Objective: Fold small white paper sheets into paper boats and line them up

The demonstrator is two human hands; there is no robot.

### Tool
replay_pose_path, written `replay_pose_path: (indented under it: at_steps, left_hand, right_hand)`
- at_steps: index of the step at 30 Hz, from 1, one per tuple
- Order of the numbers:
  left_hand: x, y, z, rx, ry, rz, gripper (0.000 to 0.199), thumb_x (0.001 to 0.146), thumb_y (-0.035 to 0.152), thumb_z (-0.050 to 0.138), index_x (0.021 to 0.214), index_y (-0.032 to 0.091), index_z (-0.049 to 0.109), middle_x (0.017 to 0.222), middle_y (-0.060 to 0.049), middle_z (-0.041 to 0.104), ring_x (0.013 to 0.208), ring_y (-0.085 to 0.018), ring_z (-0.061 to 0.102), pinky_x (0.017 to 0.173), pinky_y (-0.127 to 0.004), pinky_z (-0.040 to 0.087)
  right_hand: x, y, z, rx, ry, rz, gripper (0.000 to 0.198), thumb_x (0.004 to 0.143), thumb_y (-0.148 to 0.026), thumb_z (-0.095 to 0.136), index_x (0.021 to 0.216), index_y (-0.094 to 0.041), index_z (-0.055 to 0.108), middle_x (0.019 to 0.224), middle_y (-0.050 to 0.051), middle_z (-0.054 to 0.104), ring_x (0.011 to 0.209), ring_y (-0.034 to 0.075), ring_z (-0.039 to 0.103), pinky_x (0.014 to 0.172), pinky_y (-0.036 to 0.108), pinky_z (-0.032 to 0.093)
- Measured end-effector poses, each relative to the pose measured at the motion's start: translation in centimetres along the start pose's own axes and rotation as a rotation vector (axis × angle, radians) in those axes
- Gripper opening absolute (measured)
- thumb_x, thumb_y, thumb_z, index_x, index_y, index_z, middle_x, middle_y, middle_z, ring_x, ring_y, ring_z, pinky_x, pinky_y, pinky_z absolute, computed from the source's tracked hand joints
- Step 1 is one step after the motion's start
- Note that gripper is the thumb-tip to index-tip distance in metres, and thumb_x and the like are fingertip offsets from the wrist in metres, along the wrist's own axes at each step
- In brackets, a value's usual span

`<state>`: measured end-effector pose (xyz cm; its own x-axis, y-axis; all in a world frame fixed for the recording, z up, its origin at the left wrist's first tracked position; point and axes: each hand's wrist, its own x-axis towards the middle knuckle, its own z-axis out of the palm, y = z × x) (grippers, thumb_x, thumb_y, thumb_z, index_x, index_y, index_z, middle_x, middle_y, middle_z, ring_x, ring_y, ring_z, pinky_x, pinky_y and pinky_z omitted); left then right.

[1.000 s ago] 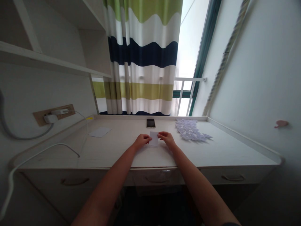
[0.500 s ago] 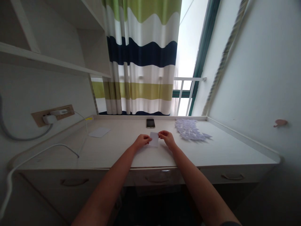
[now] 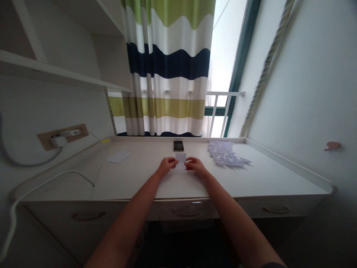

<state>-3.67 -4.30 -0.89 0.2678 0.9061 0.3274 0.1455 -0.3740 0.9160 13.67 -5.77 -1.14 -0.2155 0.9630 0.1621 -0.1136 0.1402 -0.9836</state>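
A small white piece of paper (image 3: 180, 159) is held upright-looking over the middle of the desk, between my two hands. My left hand (image 3: 167, 165) pinches its left edge with thumb and fingers. On the opposite edge, my right hand (image 3: 195, 166) grips the paper in the same way. Just beyond the paper lies a dark-screened phone (image 3: 179, 146). To the right of my hands, many folded white paper pieces (image 3: 225, 153) are spread in a pointed, overlapping pile. A flat stack or sheet of white paper (image 3: 118, 157) rests to the left.
The white desk (image 3: 117, 186) has a raised rim at the back and sides, and drawers below its front edge. A white cable (image 3: 69, 172) crosses its left side. Plugs sit in a wall socket (image 3: 63, 137). A striped curtain (image 3: 169, 89) hangs behind, with shelves at upper left.
The paper has shifted slightly up and to the left, nearer the phone. My right hand has slid lower along its edge and a little left; my left hand has moved slightly up.
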Motion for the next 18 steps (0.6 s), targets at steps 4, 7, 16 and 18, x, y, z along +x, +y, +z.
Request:
replay_pose_path:
  at_steps: [4, 7, 16, 18]
  left_hand:
    - [-0.1, -0.1, 0.23, -0.103, 0.01, -0.045, 0.029, 0.057, 0.037, 0.062, 0.071, 0.014, 0.053, 0.057, 0.002, 0.053, 0.052, -0.009, 0.049, 0.048, -0.021, 0.041]
    - [-0.2, -0.1, 0.31, -0.139, -0.002, -0.071, 0.031, 0.057, 0.036, 0.063, 0.075, 0.015, 0.05, 0.059, 0.002, 0.055, 0.054, -0.009, 0.052, 0.049, -0.02, 0.043]
    - [-0.34, 0.11, 0.42, -0.259, 0.003, -0.102, 0.04, 0.055, 0.035, 0.068, 0.085, 0.013, 0.054, 0.057, 0.002, 0.057, 0.052, -0.009, 0.052, 0.054, -0.024, 0.044]
    - [-0.35, 0.29, 0.42, -0.327, 0.013, -0.129, 0.044, 0.053, 0.036, 0.069, 0.089, 0.012, 0.056, 0.061, 0.0, 0.058, 0.054, -0.009, 0.053, 0.056, -0.026, 0.044]
  right_hand:
    - [-0.05, -0.07, -0.01, 0.023, -0.008, 0.026, 0.029, 0.048, -0.03, 0.073, 0.068, -0.018, 0.056, 0.051, -0.004, 0.057, 0.047, 0.009, 0.052, 0.053, 0.025, 0.044]
    - [-0.12, -0.12, 0.05, 0.027, -0.012, 0.034, 0.027, 0.048, -0.029, 0.072, 0.066, -0.017, 0.056, 0.053, -0.003, 0.057, 0.048, 0.009, 0.052, 0.054, 0.025, 0.044]
    - [-0.17, -0.35, 0.12, 0.1, 0.021, 0.012, 0.032, 0.048, -0.028, 0.072, 0.076, -0.018, 0.058, 0.054, -0.003, 0.059, 0.049, 0.01, 0.053, 0.057, 0.027, 0.045]
    - [-0.18, -0.46, 0.08, 0.126, 0.03, 0.015, 0.032, 0.049, -0.028, 0.071, 0.076, -0.018, 0.059, 0.055, -0.003, 0.059, 0.05, 0.01, 0.053, 0.058, 0.027, 0.044]
